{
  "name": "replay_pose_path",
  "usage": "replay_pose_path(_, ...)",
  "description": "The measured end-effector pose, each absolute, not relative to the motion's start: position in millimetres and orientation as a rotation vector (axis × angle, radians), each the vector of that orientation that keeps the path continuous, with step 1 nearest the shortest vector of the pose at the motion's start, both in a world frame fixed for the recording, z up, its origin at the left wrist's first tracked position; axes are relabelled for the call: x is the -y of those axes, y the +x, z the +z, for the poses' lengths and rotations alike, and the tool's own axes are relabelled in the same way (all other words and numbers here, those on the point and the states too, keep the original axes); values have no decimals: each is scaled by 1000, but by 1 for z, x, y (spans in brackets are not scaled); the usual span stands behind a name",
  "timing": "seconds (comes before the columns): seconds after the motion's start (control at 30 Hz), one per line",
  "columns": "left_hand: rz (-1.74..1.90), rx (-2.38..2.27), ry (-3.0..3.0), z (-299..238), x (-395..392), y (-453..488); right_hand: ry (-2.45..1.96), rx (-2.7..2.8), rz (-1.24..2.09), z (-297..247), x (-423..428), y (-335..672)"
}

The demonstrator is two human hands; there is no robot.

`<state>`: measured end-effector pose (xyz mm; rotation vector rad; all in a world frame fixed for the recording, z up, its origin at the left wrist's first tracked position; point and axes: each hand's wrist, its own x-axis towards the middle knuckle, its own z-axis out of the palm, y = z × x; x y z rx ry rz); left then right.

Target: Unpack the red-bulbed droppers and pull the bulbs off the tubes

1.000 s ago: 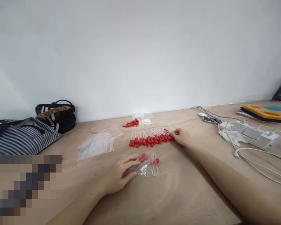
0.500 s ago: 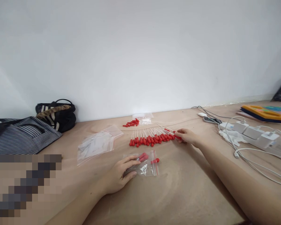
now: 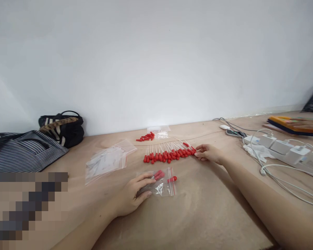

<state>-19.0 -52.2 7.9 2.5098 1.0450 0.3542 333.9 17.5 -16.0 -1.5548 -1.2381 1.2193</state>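
Observation:
A row of glass droppers with red rubber bulbs (image 3: 169, 153) lies across the middle of the tan table (image 3: 198, 208). My right hand (image 3: 208, 152) rests at the row's right end, its fingertips pinched at the bulb of the last dropper. My left hand (image 3: 131, 196) lies nearer to me, fingers curled on the mouth of a small clear zip bag (image 3: 161, 185) that holds red-bulbed droppers. A little heap of loose red bulbs (image 3: 146, 137) sits behind the row, next to another small clear bag (image 3: 160, 131).
A stack of empty zip bags (image 3: 108, 160) lies left of the row. A striped bag (image 3: 23, 151) and a black handbag (image 3: 62, 129) stand at the far left by the wall. Power strip with chargers and cables (image 3: 281, 149), a phone and coloured trays (image 3: 293, 124) fill the right side.
My right hand slid a little to the right along the end of the dropper row, drawing the last dropper outward. The left hand stayed on the bag. Another person's hand appeared over the coloured trays.

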Motion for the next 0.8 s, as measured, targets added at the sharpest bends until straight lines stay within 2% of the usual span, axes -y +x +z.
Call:
replay_pose_path(0.13, 350, -1047, 2509, 9, 52, -18, -1556, 1267, 1160, -22, -20, 332)
replay_pose_path(0.5, 353, -1046, 2493, 9, 53, -18, -1920, 1460, 483, -14, -48, 331)
replay_pose_path(0.8, 398, -999, 2478, 5, 53, -21, -2150, 1701, 313, 3, -115, 286)
